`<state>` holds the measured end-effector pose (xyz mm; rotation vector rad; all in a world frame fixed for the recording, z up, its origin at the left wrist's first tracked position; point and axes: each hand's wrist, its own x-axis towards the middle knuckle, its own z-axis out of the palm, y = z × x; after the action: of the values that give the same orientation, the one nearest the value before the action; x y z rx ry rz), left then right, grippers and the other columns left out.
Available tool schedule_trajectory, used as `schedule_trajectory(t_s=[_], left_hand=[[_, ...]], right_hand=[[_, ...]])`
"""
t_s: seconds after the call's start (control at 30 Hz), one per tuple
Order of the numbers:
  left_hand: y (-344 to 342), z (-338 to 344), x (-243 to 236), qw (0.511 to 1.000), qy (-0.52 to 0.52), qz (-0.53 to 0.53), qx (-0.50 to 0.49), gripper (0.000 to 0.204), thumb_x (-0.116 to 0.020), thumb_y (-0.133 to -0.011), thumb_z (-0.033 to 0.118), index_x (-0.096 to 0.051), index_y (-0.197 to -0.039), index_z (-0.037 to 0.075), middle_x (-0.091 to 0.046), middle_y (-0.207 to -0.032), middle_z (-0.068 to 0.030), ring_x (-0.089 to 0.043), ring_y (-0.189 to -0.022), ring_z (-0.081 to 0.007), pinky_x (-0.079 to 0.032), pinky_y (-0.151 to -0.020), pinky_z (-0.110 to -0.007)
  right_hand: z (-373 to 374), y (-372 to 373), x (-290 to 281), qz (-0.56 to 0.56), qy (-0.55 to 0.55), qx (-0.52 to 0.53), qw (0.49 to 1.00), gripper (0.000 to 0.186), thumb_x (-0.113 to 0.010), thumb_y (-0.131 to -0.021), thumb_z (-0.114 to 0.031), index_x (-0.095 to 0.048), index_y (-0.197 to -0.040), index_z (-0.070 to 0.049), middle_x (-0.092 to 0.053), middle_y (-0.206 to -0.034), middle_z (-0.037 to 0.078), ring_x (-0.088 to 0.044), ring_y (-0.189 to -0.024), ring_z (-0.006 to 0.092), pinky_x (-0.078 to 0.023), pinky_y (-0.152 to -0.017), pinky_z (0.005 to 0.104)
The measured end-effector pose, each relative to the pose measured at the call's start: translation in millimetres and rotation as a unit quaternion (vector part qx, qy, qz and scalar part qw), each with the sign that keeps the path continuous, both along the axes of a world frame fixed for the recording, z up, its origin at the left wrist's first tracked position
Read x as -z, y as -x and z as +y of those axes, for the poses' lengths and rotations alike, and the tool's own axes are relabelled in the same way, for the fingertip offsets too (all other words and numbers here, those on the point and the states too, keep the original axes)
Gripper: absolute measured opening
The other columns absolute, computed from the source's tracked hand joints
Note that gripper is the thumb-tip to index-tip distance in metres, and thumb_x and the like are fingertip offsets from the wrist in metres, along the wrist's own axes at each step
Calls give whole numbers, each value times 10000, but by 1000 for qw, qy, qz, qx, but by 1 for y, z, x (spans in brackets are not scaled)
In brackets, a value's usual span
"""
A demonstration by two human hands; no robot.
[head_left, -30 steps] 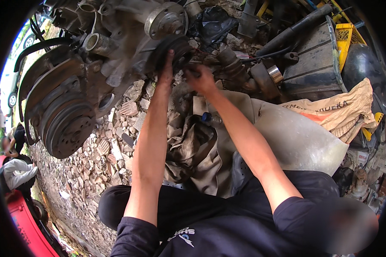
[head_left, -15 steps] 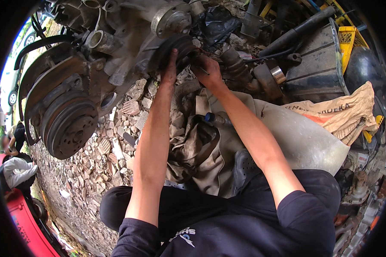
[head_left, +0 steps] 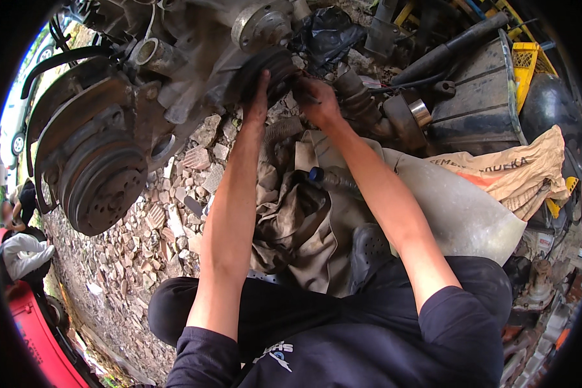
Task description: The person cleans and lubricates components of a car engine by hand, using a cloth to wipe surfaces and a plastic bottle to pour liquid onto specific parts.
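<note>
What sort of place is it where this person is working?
Probably an outdoor vehicle-repair or scrap yard: a large, dark, round, grooved metal wheel part shows at the left, a brown metal cylinder with a shiny band lies right of centre, and pale, broken stone rubble lies beneath.

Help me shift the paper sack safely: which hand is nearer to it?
Right. The right hand is left of the sack and farther up the picture, beside the dark round part. The left hand is farther left, thumb against that part.
</note>
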<state>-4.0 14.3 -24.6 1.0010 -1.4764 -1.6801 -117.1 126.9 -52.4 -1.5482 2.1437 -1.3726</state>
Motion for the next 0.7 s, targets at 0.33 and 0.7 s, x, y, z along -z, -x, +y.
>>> schedule_trajectory(t_s=[0.33,0.7], left_hand=[[-5,-13,13,999,-45,2,26,924,-679,-775,602,-394,-1401,-15,-390,-1449,-134,-361,-1333,-228,-264,-1108,-350],[4,2,3,999,-26,-25,0,926,-666,-781,608,-383,-1409,-11,-378,-1462,-131,-360,-1337,-234,-252,-1115,-358]], right_hand=[[-5,-47,-10,106,78,55,990,252,-617,-809,-143,-658,-1045,-65,-671,-988,168,-644,-910,353,-518,-814,396],[-8,-6,-1,-172,55,57,982,235,-650,-810,-151,-661,-1017,-41,-688,-981,153,-664,-896,271,-511,-804,349]])
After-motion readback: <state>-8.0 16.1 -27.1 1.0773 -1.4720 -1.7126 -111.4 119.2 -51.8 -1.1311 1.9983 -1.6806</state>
